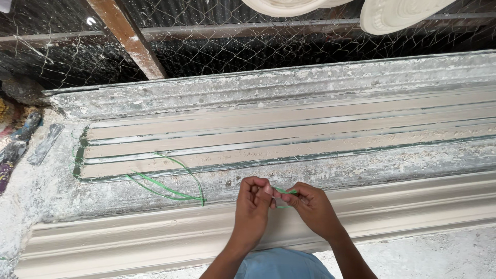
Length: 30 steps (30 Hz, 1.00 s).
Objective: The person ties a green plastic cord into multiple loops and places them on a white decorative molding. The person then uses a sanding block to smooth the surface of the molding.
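My left hand and my right hand meet just above a long plaster cornice moulding at the near edge of the bench. Both pinch a short piece of thin green strip between their fingertips. More of the same green strip lies in loose loops on the bench to the left of my hands. Beyond my hands, several long narrow mould channels filled with wet beige plaster run left to right, edged with green strip.
The bench is crusted with dried white plaster. Dirty tools lie at its left end. Behind it stand wire mesh, a wooden post and round white plaster castings hanging at top right.
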{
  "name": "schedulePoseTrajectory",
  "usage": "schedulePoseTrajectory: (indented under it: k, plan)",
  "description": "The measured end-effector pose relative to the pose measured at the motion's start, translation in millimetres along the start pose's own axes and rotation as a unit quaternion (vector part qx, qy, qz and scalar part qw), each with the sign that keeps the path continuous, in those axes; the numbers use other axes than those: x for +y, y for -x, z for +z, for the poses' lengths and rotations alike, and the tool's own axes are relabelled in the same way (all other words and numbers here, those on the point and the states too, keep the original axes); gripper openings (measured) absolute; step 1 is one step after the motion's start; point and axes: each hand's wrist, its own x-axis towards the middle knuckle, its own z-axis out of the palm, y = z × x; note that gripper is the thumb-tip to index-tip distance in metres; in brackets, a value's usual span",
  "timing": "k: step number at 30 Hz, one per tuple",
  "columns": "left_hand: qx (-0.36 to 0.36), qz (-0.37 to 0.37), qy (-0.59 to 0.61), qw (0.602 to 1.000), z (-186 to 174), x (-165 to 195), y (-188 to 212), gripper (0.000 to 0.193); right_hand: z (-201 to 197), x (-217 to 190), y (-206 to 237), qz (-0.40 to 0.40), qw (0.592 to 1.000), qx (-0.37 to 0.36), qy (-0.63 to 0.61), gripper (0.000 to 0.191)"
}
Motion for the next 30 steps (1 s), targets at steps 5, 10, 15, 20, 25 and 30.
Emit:
schedulePoseTrajectory:
  k: [5,10,15,20,25,30]
  plan:
    - [-0.064,-0.066,0.009,0.996,-5,13,1,0.023,-13,16,4,0.019,0.969,-0.062,-0.237,0.031]
    - [-0.201,-0.130,-0.101,0.966,-9,18,3,0.016,-9,23,12,0.054,0.942,-0.119,-0.308,0.032]
    - [-0.194,-0.154,0.038,0.968,-19,9,7,0.041,1,10,16,-0.019,0.884,-0.197,-0.423,0.042]
    - [-0.181,-0.130,0.189,0.956,-22,6,14,0.033,6,-3,14,-0.054,0.851,-0.217,-0.474,0.045]
    - [-0.167,-0.015,-0.162,0.973,-23,10,9,0.010,8,12,10,-0.002,0.989,-0.040,-0.143,0.019]
    - [-0.036,-0.073,-0.098,0.992,-16,2,5,0.017,12,33,11,-0.061,0.960,0.027,-0.270,0.015]
